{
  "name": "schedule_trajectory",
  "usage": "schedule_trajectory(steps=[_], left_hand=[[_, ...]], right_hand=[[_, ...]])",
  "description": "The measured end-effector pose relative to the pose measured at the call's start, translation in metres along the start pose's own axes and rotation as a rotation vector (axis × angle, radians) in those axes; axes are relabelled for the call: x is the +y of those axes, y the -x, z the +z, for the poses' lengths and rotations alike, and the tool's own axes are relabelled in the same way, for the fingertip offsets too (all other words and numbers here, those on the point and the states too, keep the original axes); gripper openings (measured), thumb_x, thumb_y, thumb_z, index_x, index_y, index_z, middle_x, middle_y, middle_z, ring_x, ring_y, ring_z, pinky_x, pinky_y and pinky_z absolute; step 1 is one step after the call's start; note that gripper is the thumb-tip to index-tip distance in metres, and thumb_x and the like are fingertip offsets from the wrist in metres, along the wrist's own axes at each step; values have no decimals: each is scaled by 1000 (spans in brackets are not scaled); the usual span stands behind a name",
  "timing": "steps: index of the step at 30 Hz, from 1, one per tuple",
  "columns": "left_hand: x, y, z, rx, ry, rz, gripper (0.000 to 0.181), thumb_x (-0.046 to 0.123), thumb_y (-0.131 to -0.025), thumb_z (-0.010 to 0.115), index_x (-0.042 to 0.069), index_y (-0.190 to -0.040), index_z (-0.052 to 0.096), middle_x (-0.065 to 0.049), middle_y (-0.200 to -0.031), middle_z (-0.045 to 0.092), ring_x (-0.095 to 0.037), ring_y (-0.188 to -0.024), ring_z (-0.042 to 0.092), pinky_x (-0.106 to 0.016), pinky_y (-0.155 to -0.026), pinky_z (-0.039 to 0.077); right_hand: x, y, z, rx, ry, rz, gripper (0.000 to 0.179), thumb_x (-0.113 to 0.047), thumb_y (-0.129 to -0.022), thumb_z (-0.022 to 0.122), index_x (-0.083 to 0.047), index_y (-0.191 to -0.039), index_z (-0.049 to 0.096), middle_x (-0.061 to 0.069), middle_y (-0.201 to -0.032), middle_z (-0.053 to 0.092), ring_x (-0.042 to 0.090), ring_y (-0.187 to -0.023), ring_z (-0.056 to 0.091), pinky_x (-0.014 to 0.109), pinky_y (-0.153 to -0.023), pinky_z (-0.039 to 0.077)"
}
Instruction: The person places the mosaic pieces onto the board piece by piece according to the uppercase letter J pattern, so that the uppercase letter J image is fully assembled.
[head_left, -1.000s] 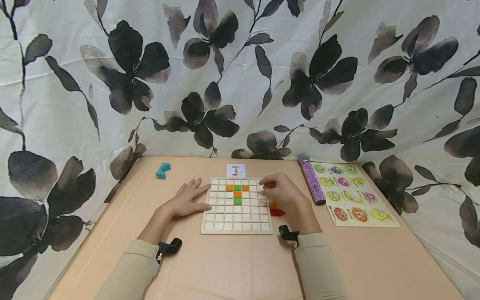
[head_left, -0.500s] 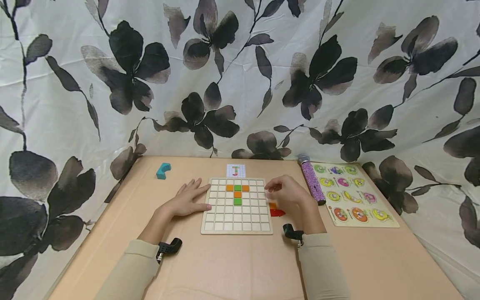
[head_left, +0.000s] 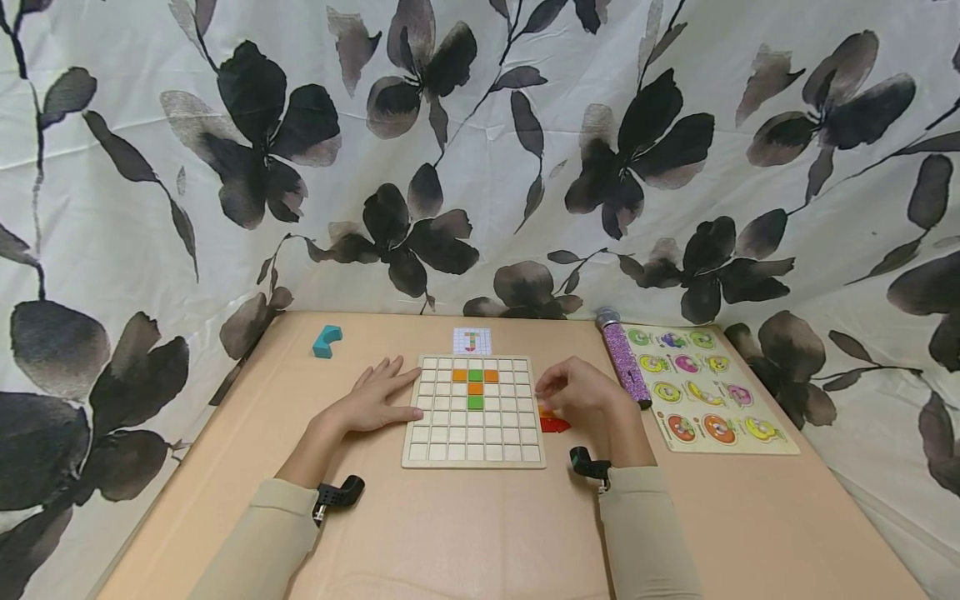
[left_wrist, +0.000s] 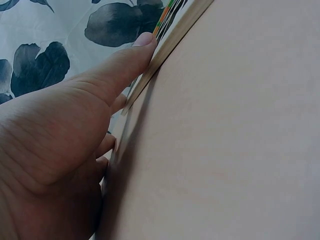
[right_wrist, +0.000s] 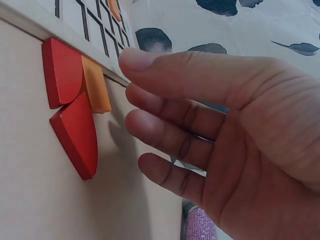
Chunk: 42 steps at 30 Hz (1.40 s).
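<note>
A pale wooden grid board [head_left: 442,437] lies on the table, with orange and green squares forming a T in its upper cells. My left hand [head_left: 371,398] has its fingers spread at the board's left side, thumb [left_wrist: 132,60] and fingertip on the edge. Just off the right edge hovers my right hand [head_left: 581,392], fingers loosely bent and nothing visible between them. Below its fingertips, two red blocks with curved sides [right_wrist: 62,75] [right_wrist: 80,135] and an orange block [right_wrist: 96,87] lie against the board; the hand partly hides them in the head view.
Behind the board lies a small pattern card [head_left: 472,341]. A blue notched block [head_left: 326,342] sits at the back left. To the right are a glittery purple microphone [head_left: 626,362] and a fruit picture board [head_left: 720,400]. A floral cloth [head_left: 525,208] hangs behind the table.
My right hand has drawn back rightward from over the board's right edge and dropped slightly toward the loose blocks. The left hand stays in place.
</note>
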<state>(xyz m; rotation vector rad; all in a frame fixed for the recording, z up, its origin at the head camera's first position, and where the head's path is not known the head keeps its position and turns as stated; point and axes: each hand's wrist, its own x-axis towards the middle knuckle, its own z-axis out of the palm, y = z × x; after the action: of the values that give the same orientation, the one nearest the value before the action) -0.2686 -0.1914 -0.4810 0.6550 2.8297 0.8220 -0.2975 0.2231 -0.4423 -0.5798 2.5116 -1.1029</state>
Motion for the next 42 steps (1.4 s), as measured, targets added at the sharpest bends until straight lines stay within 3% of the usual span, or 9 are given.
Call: schedule_trajectory(steps=[15, 27, 42], left_hand=[[-2, -1, 1, 0, -12, -2, 87, 59, -92, 72, 18, -161, 41, -26, -172, 15, -49, -160, 4, -67, -127, 0], [-2, -2, 2, 2, -11, -3, 87, 59, -91, 72, 18, -161, 41, -26, -172, 15, -49, -160, 4, -67, -127, 0], [-2, -2, 1, -4, -16, -6, 87, 60, -92, 71, 18, -162, 41, -25, -172, 14, -49, -160, 3, -66, -128, 0]], right_hand=[[4, 1, 1, -51, 4, 39, 20, 2, -83, 84, -1, -102, 78, 8, -90, 73, 19, -82, 61, 28, -76, 53], [3, 1, 4, -41, -11, 87, 17, 2, -83, 83, -4, -98, 79, 9, -90, 73, 21, -83, 59, 28, -74, 53], [6, -2, 5, -51, 11, 87, 16, 1, -83, 83, -6, -96, 78, 5, -85, 71, 20, -81, 59, 27, -73, 53]])
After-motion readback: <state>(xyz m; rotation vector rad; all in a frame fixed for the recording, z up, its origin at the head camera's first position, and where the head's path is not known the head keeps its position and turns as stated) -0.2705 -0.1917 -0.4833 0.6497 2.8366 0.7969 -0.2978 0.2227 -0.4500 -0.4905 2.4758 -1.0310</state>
